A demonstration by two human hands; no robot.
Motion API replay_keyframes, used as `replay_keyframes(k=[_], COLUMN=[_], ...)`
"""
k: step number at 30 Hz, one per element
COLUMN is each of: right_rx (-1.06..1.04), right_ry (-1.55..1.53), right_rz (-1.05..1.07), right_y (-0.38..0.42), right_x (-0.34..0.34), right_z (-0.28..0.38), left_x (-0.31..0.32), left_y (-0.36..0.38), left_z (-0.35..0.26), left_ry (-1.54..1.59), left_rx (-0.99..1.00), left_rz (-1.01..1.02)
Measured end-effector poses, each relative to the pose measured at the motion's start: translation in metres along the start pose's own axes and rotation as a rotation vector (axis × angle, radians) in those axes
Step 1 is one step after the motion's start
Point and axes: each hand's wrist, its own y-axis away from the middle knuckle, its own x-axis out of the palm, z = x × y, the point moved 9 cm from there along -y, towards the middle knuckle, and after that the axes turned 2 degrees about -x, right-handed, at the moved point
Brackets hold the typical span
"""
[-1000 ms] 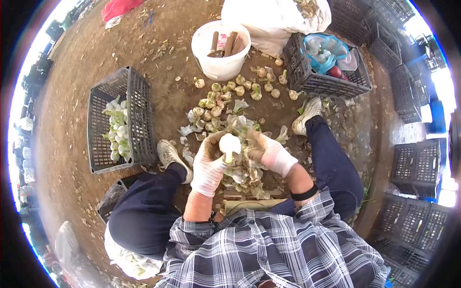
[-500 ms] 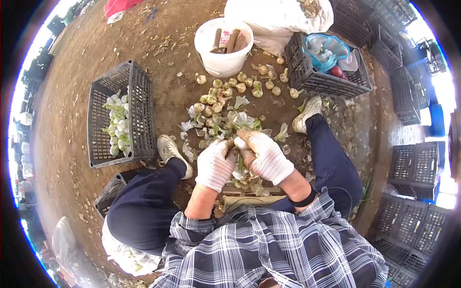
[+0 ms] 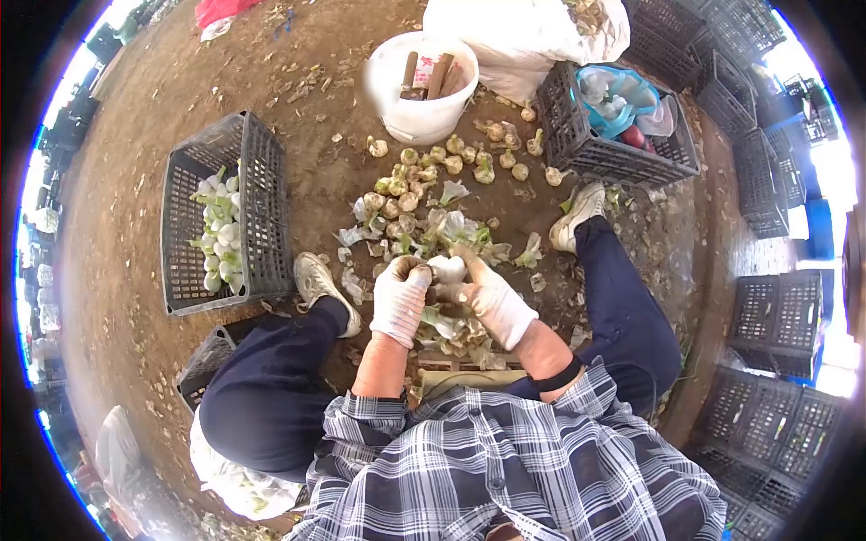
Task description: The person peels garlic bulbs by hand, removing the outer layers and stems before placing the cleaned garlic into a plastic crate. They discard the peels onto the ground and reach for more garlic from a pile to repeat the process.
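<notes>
Over dirt floor (image 3: 307, 171), both hands grip bulb (image 3: 447, 268).

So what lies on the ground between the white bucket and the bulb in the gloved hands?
In the head view, loose unpeeled bulbs and torn-off white-green peelings cover the dirt between the white bucket and the held bulb.
</notes>
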Motion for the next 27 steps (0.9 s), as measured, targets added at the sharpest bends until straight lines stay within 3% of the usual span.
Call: replay_keyframes(k=[2,5,7,9,11,13,16,17,19,20,22,23,25,27], right_rx=[0.113,0.318,0.295,0.28,0.264,0.234,-0.014,-0.039,-0.065,-0.092,-0.092,0.065,0.401,0.455], right_ry=[-0.165,-0.827,-0.963,-1.047,-0.93,-0.755,-0.017,0.083,0.153,0.197,0.71,0.828,1.07,1.101], right_rz=[-0.105,0.24,0.307,0.306,0.255,0.147,0.217,0.32,0.246,0.168,-0.261,-0.382,-0.419,-0.419], right_y=[0.001,0.01,0.014,0.016,0.01,-0.003,-0.02,-0.024,-0.057,-0.079,-0.116,-0.131,-0.17,-0.197], right_x=[0.002,0.022,0.026,0.026,0.023,0.016,0.011,0.011,-0.027,-0.053,-0.139,-0.179,-0.255,-0.295], right_z=[-0.005,-0.007,0.008,0.011,0.009,0.01,0.023,0.025,0.014,0.004,0.019,0.013,-0.035,-0.056], left_x=[0.003,-0.034,-0.067,-0.077,-0.054,-0.024,0.011,0.002,-0.009,-0.022,-0.06,-0.085,-0.12,-0.15], left_y=[-0.002,-0.034,-0.026,-0.038,-0.026,-0.025,-0.026,-0.031,-0.025,-0.028,-0.041,-0.046,-0.055,-0.055], left_z=[0.01,0.019,0.016,0.021,0.001,0.003,0.011,0.023,-0.005,-0.016,-0.056,-0.084,-0.139,-0.144], left_ry=[0.145,0.412,0.673,0.534,0.324,0.47,0.065,-0.056,-0.09,0.192,0.661,0.842,0.79,0.709], left_rx=[-0.065,-0.05,-0.124,-0.077,-0.001,0.025,0.083,0.068,-0.072,-0.05,0.073,0.179,0.35,0.365], left_rz=[0.014,-0.082,-0.452,-0.316,-0.249,-0.061,0.176,0.133,0.034,0.064,-0.001,-0.098,0.078,-0.185])
